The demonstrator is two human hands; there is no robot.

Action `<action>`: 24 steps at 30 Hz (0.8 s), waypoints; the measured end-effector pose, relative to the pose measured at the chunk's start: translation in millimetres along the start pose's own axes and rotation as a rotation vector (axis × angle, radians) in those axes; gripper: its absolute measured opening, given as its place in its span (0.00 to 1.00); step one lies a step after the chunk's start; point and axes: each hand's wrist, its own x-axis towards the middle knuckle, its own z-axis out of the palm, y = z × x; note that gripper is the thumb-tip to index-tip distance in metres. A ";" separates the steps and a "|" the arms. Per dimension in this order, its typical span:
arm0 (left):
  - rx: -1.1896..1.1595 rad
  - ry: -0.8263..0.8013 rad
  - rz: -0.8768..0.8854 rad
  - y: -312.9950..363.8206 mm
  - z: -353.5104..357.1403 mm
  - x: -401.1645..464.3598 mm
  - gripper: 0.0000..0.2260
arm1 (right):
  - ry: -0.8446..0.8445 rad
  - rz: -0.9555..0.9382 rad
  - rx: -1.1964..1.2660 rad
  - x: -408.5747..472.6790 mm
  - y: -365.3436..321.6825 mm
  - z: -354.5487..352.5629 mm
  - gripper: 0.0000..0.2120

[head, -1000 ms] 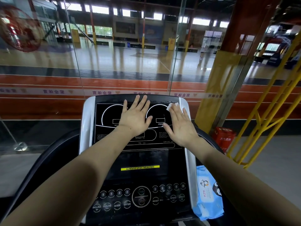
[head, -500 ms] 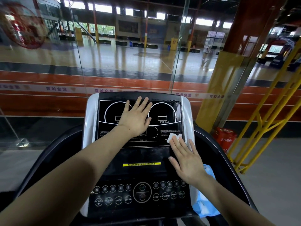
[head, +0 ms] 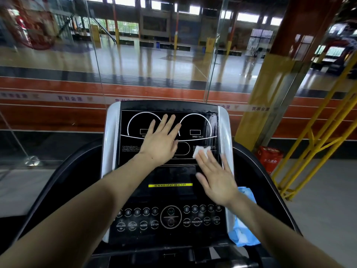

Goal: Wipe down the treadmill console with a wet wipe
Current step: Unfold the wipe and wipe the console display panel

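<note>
A blue pack of wipes point(head: 244, 229) sits wedged at the right edge of the treadmill console point(head: 170, 200), just behind my right forearm; I cannot see how many wipes are inside it. One white wet wipe point(head: 201, 150) is out, folded small and pressed flat against the upper display panel under the fingertips of my right hand point(head: 216, 176). That hand lies open, fingers spread and flat on the wipe rather than curled around it. My left hand point(head: 161, 141) is also open, palm down on the middle of the display between the two round dials, holding nothing.

Wet streaks shine along the right side of the display. Below my hands runs one yellow strip point(head: 170, 185) with lettering, then two rows of round buttons around a central start dial point(head: 171, 216).

Beyond the console stands a glass wall point(head: 154, 64). To the right are a yellow railing point(head: 316, 136) and one red box point(head: 270, 157) on the floor.
</note>
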 end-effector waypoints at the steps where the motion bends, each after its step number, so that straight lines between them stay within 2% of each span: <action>1: -0.004 -0.003 -0.006 1.7 1.6 -2.5 0.27 | -0.015 -0.011 0.002 -11.1 -2.3 4.8 0.30; 5: -0.020 -0.010 -0.004 9.8 4.8 -10.4 0.27 | -0.043 -0.025 -0.028 -22.4 0.5 3.2 0.31; 8: -0.024 -0.005 0.007 11.8 3.1 -14.2 0.27 | -0.041 0.034 -0.048 -10.6 8.5 -6.0 0.32; 17: -0.027 -0.026 -0.021 12.2 1.2 -11.9 0.27 | 0.001 0.160 -0.049 108.4 31.9 -66.0 0.34; 24: -0.055 -0.015 -0.035 6.7 8.7 -21.7 0.26 | 0.027 0.114 0.001 52.8 24.9 -32.5 0.35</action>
